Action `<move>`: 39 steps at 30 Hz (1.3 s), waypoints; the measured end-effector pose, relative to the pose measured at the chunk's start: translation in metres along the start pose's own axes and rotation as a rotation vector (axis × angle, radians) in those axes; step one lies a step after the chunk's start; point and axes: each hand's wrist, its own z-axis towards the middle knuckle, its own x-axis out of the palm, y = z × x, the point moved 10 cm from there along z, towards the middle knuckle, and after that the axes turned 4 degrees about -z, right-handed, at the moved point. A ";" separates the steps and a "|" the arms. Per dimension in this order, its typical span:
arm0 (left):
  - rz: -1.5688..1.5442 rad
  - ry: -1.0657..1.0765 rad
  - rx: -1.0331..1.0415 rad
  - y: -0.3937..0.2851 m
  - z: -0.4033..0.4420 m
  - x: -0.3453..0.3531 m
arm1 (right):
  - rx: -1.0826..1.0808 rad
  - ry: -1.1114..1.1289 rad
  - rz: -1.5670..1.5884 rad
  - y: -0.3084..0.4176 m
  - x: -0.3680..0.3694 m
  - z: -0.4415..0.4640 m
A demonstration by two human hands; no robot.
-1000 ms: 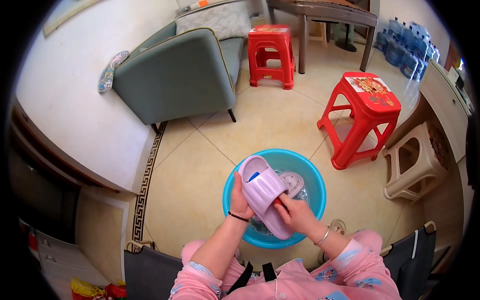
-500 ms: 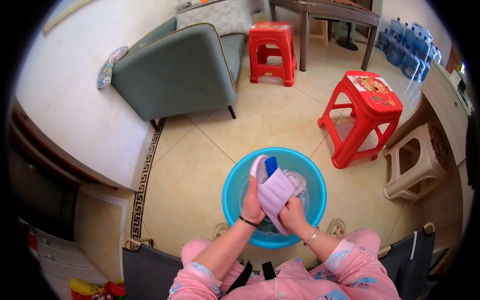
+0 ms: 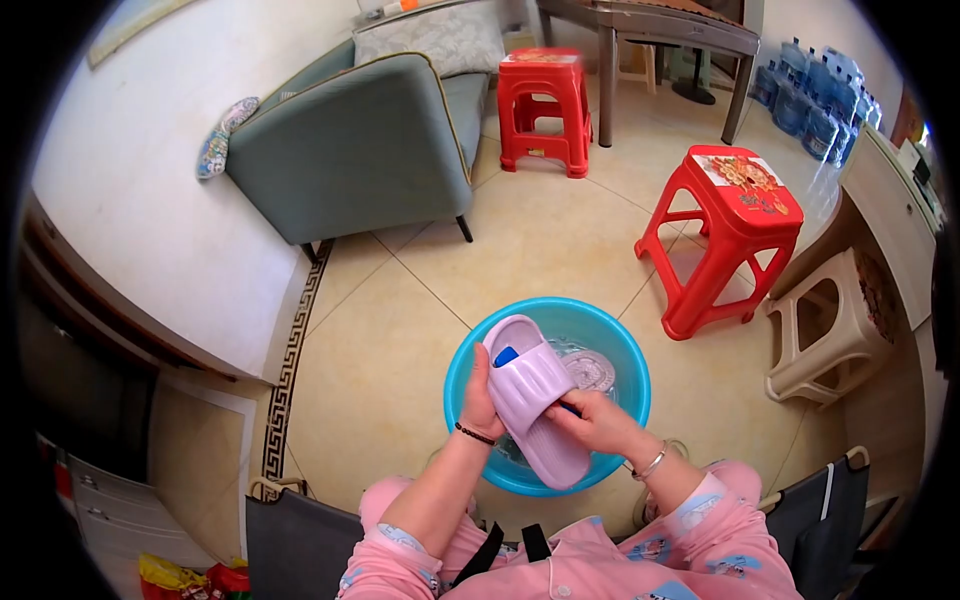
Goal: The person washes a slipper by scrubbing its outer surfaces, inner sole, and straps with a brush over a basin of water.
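Observation:
Over a blue basin (image 3: 632, 345), my left hand (image 3: 481, 398) grips the side of a light purple slipper (image 3: 530, 385). My right hand (image 3: 597, 422) is closed round the handle of a blue brush (image 3: 507, 356), which runs under the slipper's strap. The brush's blue end shows in the opening beyond the strap; its bristles are hidden. A second slipper (image 3: 589, 371) lies in the basin, partly covered by the held one, with water around it.
Ahead on the right stands a red stool (image 3: 735, 200), with a beige stool (image 3: 835, 320) beyond its right side. Another red stool (image 3: 545, 110) stands near a grey-green sofa (image 3: 350, 150) and a table (image 3: 670, 25). Water bottles (image 3: 815, 100) are at the back right.
Compared with half a second ago, the brush has drawn back toward me under the strap, and my right hand has moved slightly right. The slipper has tilted, its near end now further right.

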 end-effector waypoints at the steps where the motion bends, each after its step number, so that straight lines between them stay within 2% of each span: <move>1: 0.003 0.000 0.001 0.000 0.001 -0.003 | -0.004 0.037 -0.040 0.001 0.001 -0.001; 8: -0.167 0.129 -0.020 -0.003 0.010 -0.007 | -0.146 0.061 -0.211 0.016 -0.007 -0.011; 10: -0.191 0.166 0.004 -0.007 0.009 0.000 | -0.106 -0.024 -0.327 0.010 -0.003 -0.018; 12: -0.068 0.157 0.039 -0.003 0.007 0.010 | -0.162 -0.178 -0.255 0.012 0.007 -0.020; 14: -0.120 0.187 0.007 0.002 0.002 0.022 | -0.023 -0.239 -0.300 0.004 0.011 -0.020; 16: -0.172 0.215 -0.023 0.012 -0.001 0.028 | -0.017 -0.307 -0.315 -0.014 0.013 -0.017; 18: -0.138 0.166 0.031 0.019 -0.002 0.025 | -0.010 -0.382 -0.331 -0.015 0.009 -0.015; 20: -0.029 0.115 0.075 0.018 -0.004 0.024 | 0.081 -0.502 -0.050 -0.014 -0.001 -0.016; 23: 0.057 0.077 0.152 0.010 -0.009 0.029 | 0.041 -0.569 0.002 -0.010 0.000 -0.019; 26: 0.046 0.101 0.123 0.010 -0.007 0.025 | 0.020 -0.545 0.071 -0.021 0.005 -0.015; 27: 0.082 0.048 0.088 0.011 -0.004 0.016 | 0.021 -0.544 0.071 -0.027 0.003 -0.013; 29: 0.119 -0.004 0.054 0.007 -0.001 0.003 | 0.068 -0.310 0.160 -0.043 0.015 0.000; 30: 0.046 0.021 0.025 0.006 0.000 0.003 | 0.067 -0.311 0.161 -0.039 0.009 0.000; 32: -0.022 0.049 -0.006 0.005 0.003 0.001 | -0.013 -0.177 0.027 -0.017 0.009 0.001; 34: -0.068 0.053 -0.045 0.009 0.005 -0.004 | 0.002 -0.138 -0.001 -0.010 0.001 -0.001; 36: -0.084 0.052 -0.058 0.014 0.007 -0.009 | 0.021 0.012 -0.107 -0.008 0.004 -0.001; 39: -0.104 0.062 -0.073 0.018 0.007 -0.009 | -0.018 0.055 -0.231 0.005 -0.007 -0.006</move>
